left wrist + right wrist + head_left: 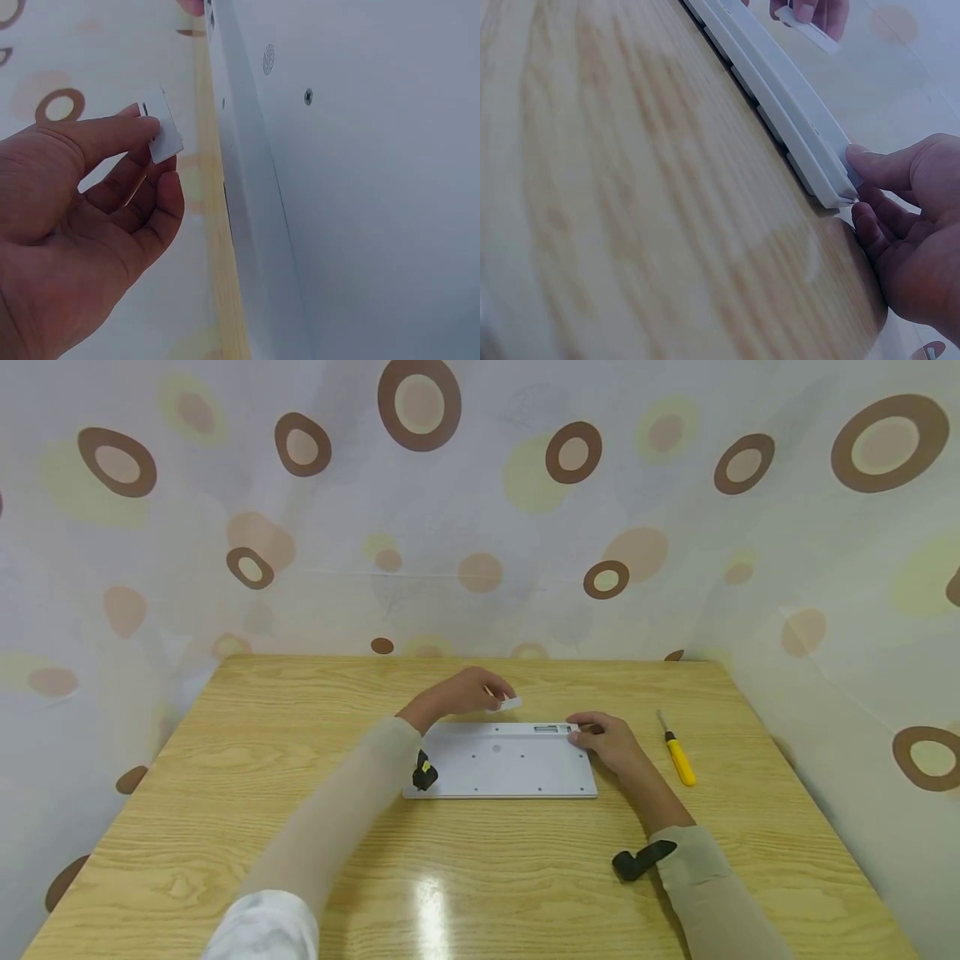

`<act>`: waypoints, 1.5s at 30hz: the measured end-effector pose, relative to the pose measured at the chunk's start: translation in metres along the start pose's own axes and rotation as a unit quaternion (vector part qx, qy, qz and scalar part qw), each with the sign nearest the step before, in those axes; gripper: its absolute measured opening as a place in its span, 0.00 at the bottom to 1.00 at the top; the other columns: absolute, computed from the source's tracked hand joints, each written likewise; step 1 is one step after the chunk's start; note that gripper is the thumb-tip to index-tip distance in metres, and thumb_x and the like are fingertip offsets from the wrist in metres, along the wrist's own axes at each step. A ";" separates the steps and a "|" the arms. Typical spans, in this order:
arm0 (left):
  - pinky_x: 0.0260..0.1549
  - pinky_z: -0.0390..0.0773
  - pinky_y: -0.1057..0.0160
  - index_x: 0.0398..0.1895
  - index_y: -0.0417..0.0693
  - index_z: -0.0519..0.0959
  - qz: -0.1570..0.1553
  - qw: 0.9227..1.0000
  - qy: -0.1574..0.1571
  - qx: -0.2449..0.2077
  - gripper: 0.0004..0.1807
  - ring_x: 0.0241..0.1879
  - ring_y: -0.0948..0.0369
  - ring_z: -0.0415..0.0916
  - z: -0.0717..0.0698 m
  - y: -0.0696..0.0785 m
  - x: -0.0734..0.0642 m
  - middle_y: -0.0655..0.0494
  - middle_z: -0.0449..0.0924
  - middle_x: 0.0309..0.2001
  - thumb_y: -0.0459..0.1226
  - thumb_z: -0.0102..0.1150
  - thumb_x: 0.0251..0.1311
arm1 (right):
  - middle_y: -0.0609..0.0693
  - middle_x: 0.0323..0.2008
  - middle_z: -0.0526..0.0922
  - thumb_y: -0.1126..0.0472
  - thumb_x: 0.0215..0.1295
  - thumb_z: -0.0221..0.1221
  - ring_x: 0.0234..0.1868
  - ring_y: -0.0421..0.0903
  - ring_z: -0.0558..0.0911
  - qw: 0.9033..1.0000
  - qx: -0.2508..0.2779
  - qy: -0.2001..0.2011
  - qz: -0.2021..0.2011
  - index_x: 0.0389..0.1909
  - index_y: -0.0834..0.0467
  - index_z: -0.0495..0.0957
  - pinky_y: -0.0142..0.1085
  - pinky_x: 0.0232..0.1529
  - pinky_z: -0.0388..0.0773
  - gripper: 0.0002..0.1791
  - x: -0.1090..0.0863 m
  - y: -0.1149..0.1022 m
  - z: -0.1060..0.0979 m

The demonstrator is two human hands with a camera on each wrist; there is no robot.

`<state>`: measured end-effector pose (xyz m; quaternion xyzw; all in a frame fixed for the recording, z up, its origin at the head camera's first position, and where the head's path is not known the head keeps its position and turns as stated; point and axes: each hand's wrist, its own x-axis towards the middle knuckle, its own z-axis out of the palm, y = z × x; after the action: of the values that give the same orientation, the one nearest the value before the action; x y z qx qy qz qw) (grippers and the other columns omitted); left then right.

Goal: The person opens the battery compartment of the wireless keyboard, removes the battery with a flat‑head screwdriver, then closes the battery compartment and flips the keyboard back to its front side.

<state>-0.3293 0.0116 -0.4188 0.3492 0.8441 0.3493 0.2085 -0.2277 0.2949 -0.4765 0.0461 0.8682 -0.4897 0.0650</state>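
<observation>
A white keyboard [510, 768] lies face down on the table, its underside dotted with small screws. Near its far right corner, an uncovered battery slot [546, 728] shows in the head view. Between thumb and fingers, my left hand [468, 692] pinches a small white battery cover [165, 131], held just above the keyboard's far edge and apart from it. At the far right corner, my right hand [611, 743] grips the keyboard, thumb on the underside face and fingers at the edge, as the right wrist view also shows [922, 217].
To the right of the keyboard, a screwdriver [678, 760] with a yellow handle lies on the wooden table [495, 877]. A patterned cloth [480, 527] hangs behind the table and along its sides.
</observation>
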 end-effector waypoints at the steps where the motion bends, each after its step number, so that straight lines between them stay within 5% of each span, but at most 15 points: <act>1: 0.55 0.76 0.59 0.59 0.46 0.82 0.003 1.000 -0.001 0.004 0.17 0.53 0.57 0.76 0.002 0.001 0.002 0.52 0.82 0.56 0.30 0.55 0.70 | 0.59 0.58 0.78 0.56 0.70 0.63 0.53 0.54 0.74 1.000 0.000 0.001 0.000 0.63 0.56 0.78 0.44 0.57 0.68 0.22 0.000 0.000 0.000; 19: 0.48 0.77 0.65 0.60 0.47 0.82 0.028 0.999 -0.018 0.038 0.17 0.50 0.59 0.77 0.028 0.023 0.025 0.52 0.83 0.55 0.32 0.57 0.71 | 0.59 0.57 0.78 0.56 0.70 0.63 0.53 0.54 0.73 1.000 0.006 0.002 0.008 0.62 0.56 0.79 0.45 0.58 0.68 0.21 0.002 0.001 0.001; 45: 0.53 0.77 0.65 0.54 0.50 0.85 0.013 0.999 -0.033 0.040 0.13 0.49 0.64 0.79 0.051 0.030 0.048 0.57 0.85 0.51 0.34 0.59 0.70 | 0.58 0.56 0.78 0.56 0.70 0.63 0.52 0.54 0.74 1.000 0.006 -0.001 0.009 0.61 0.56 0.79 0.43 0.56 0.70 0.21 0.001 0.000 0.000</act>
<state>-0.3172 0.0851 -0.4360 0.3799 0.8455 0.3057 0.2178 -0.2288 0.2951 -0.4763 0.0541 0.8650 -0.4939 0.0704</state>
